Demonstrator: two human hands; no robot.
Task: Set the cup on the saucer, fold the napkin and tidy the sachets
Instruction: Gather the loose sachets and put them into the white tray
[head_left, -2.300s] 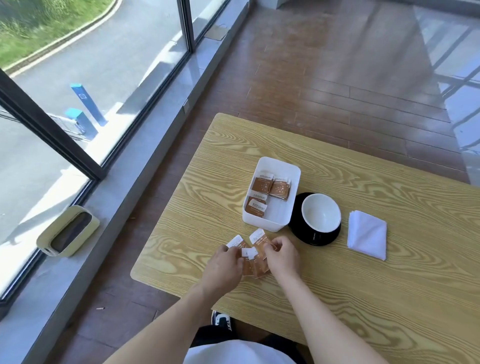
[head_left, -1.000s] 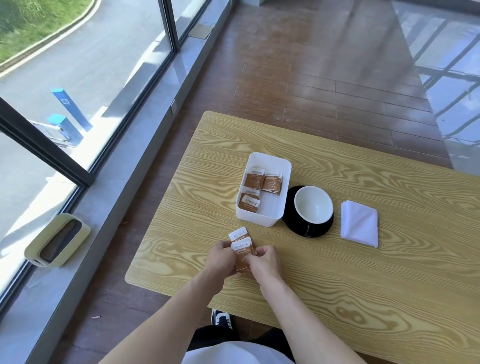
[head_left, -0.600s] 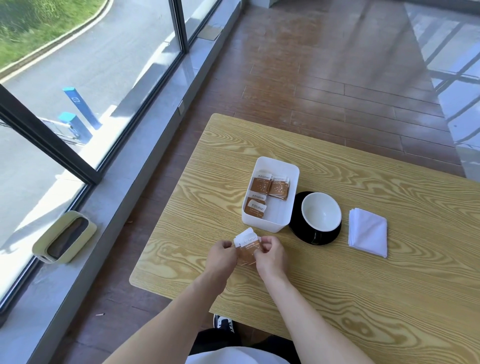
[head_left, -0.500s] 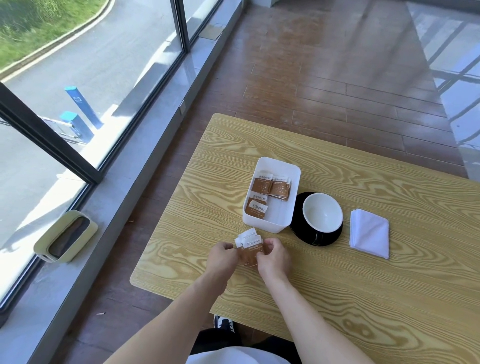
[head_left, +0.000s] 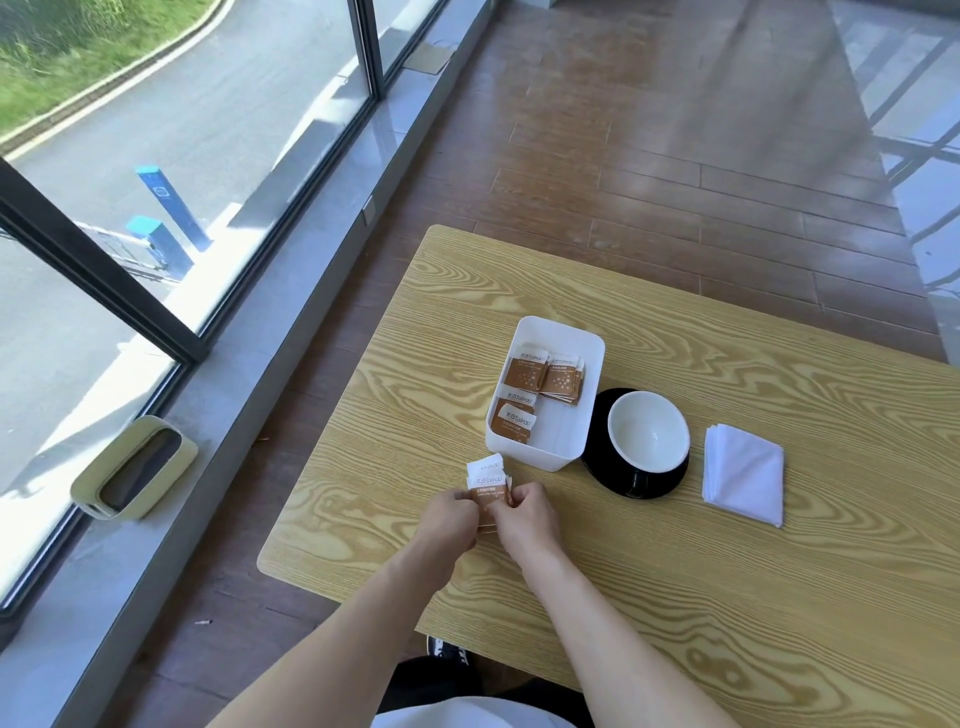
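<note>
Pinching a small stack of sachets (head_left: 488, 486) between them, the left hand (head_left: 449, 522) and right hand (head_left: 527, 517) hover over the surface (head_left: 779, 597), just before the white tray (head_left: 587, 436) beside the cup (head_left: 648, 430) on its saucer (head_left: 602, 470); the folded napkin (head_left: 744, 480) lies right.

The loose brown-and-white paper sachets (head_left: 488, 486), earlier fanned apart, now sit squared into one stack between both hands.

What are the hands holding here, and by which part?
Both hands, left and right, pinch a small stack of sachets by its lower side edges; the tops stick out above.
</note>
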